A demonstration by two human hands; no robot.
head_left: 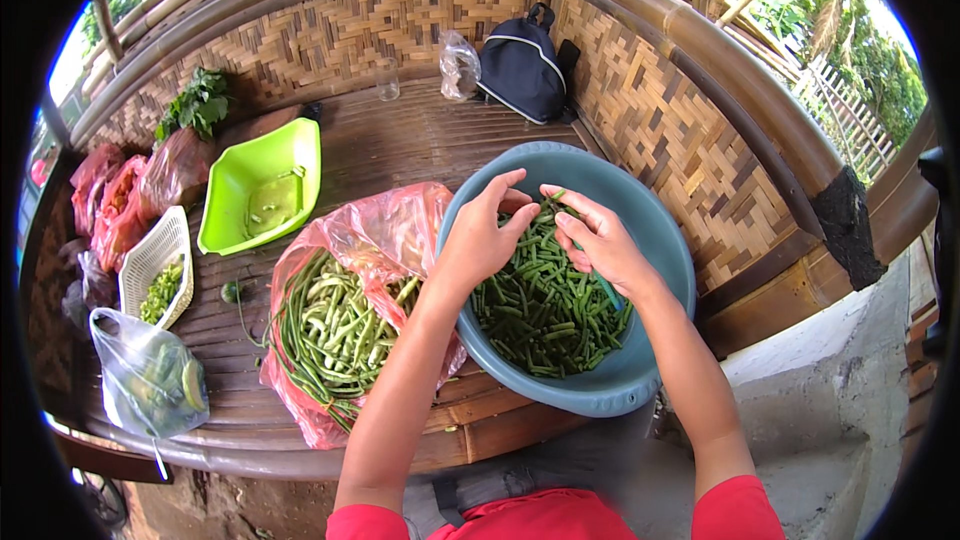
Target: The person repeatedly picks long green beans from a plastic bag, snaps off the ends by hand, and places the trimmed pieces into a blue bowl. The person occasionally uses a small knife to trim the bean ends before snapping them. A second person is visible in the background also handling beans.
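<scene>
Both my hands are over a large blue-grey plastic basin holding many short cut pieces of green long beans. My left hand hovers above the basin's left side, fingers curved and apart, with nothing visible in it. My right hand is above the far part of the beans, its fingers curled in and thumb close to them; whether a bean piece is between them is too small to tell. A thin teal strip shows among the cut beans under the right hand. Left of the basin, whole long beans lie in an opened pink plastic bag.
A lime-green tub and a white basket with chopped greens stand left. Beyond them are pink bags and leafy greens. A clear bag of vegetables lies near the front edge. A dark backpack leans against woven bamboo walls.
</scene>
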